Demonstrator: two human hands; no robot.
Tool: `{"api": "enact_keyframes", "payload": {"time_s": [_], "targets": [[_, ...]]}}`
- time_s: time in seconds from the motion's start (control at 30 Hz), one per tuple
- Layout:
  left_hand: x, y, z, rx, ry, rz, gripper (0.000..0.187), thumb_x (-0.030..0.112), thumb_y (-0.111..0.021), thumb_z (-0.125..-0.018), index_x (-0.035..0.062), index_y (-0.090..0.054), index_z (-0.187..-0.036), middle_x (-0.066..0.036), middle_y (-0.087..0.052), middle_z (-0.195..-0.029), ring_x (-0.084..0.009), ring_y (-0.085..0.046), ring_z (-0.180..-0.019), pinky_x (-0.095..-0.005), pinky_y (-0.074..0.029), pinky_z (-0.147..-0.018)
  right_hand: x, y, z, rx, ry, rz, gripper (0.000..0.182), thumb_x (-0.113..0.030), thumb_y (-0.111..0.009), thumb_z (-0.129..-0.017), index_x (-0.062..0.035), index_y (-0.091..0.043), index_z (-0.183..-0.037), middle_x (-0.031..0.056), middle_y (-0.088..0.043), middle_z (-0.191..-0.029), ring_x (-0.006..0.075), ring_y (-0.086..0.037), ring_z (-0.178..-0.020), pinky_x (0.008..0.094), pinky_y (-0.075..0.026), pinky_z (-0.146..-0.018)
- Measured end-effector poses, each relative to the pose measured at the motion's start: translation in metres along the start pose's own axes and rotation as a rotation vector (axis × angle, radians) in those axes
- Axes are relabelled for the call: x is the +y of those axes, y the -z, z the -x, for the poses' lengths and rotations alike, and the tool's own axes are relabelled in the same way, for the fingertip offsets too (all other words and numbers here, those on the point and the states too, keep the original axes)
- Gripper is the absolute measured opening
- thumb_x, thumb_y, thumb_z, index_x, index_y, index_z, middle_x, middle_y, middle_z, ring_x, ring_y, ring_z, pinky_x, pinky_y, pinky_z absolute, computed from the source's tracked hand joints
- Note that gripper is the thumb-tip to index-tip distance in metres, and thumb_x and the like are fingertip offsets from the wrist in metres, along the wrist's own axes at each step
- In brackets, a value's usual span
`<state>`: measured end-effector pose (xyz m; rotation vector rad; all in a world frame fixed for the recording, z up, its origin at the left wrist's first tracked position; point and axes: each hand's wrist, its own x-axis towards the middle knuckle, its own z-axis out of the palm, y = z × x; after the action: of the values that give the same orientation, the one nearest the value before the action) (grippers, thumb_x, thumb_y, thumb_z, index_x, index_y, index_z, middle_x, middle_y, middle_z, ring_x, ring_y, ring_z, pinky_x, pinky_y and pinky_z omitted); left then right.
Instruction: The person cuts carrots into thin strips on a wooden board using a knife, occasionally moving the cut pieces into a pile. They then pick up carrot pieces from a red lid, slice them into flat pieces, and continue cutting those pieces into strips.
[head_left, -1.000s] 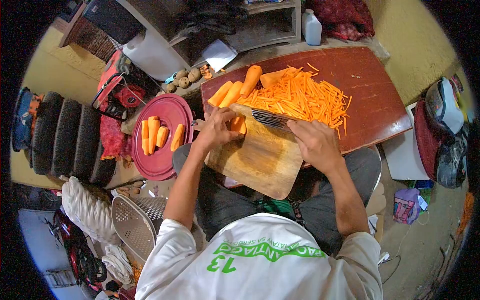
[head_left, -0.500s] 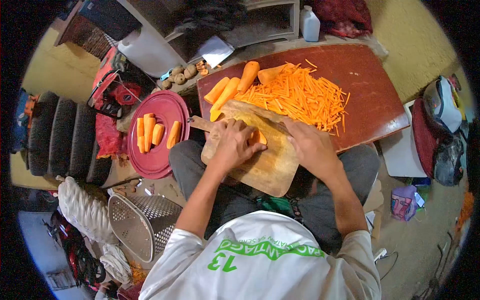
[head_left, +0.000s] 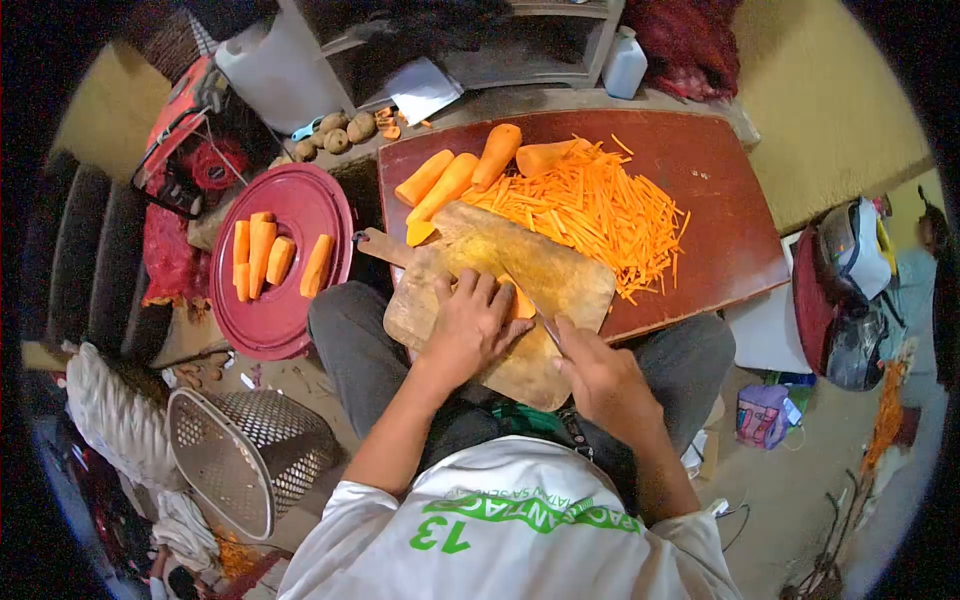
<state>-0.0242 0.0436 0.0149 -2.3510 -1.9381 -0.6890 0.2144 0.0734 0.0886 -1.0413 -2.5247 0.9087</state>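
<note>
A wooden cutting board (head_left: 570, 278) rests across my lap, its handle pointing left. On it, my left hand (head_left: 465, 325) presses a piece of carrot (head_left: 518, 304) with its fingers curled over one side. My right hand (head_left: 605, 378) grips a knife (head_left: 547, 325), whose blade lies against the right side of the carrot piece. A small carrot end (head_left: 420, 232) sits by the board's upper left edge. Just beyond the board, a heap of carrot strips (head_left: 610, 215) covers part of the red table (head_left: 710, 200). Several peeled carrots (head_left: 497, 155) lie at the heap's left.
To the left, a round red lid (head_left: 290, 205) carries several carrots. A perforated plastic basket (head_left: 265, 430) lies tipped on the floor below it. Potatoes (head_left: 335, 138) are behind the lid, and a white bottle (head_left: 624, 65) stands beyond the table.
My right hand has come down from the board's upper right to its lower right side, and the knife now shows at the carrot piece. The view has shifted slightly.
</note>
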Motion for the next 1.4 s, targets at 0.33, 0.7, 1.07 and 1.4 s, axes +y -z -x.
{"api": "enact_keyframes", "payload": {"time_s": [0.33, 0.7, 1.07, 1.4], "targets": [[-0.015, 0.005, 0.009, 0.049, 0.036, 0.138, 0.052, 0.048, -0.078, -0.089, 0.001, -0.074, -0.113, -0.014, -0.061, -0.114, -0.0329, -0.055, -0.112, -0.0517, -0.036, -0.099, 0.003, -0.005, -0.01, -0.006, -0.056, -0.099, 0.049, -0.011, -0.066, -0.102, 0.0057, -0.057, -0.146, 0.0295, -0.069, -0.132, 0.0462, -0.069, -0.122, 0.0452, -0.055, -0.102], [-0.011, 0.002, 0.011, -0.035, -0.039, 0.124, 0.032, 0.031, -0.075, -0.092, 0.0013, -0.075, -0.104, -0.014, -0.062, -0.112, -0.0322, -0.056, -0.111, -0.0496, -0.042, -0.096, -0.001, -0.017, -0.002, 0.017, -0.03, -0.127, 0.048, -0.01, -0.066, -0.102, 0.006, -0.057, -0.146, 0.0296, -0.069, -0.132, 0.0436, -0.069, -0.123, 0.0429, -0.053, -0.105], [0.002, 0.007, 0.021, -0.031, 0.016, 0.014, 0.032, 0.018, -0.072, -0.086, 0.004, -0.075, -0.114, -0.01, -0.063, -0.113, -0.0322, -0.057, -0.108, -0.0505, -0.041, -0.096, -0.023, -0.014, 0.026, -0.027, -0.177, -0.082, 0.049, -0.008, -0.063, -0.103, 0.0017, -0.054, -0.15, 0.0277, -0.068, -0.127, 0.047, -0.067, -0.12, 0.047, -0.055, -0.1], [0.002, 0.005, 0.022, -0.004, 0.04, 0.091, 0.032, 0.015, -0.073, -0.083, 0.0029, -0.075, -0.112, -0.01, -0.063, -0.113, -0.0337, -0.055, -0.108, -0.0478, -0.043, -0.094, -0.035, -0.015, 0.013, -0.116, -0.214, -0.095, 0.055, -0.009, -0.061, -0.105, -0.0006, -0.045, -0.156, 0.0302, -0.069, -0.126, 0.0488, -0.069, -0.116, 0.0519, -0.056, -0.096]]}}
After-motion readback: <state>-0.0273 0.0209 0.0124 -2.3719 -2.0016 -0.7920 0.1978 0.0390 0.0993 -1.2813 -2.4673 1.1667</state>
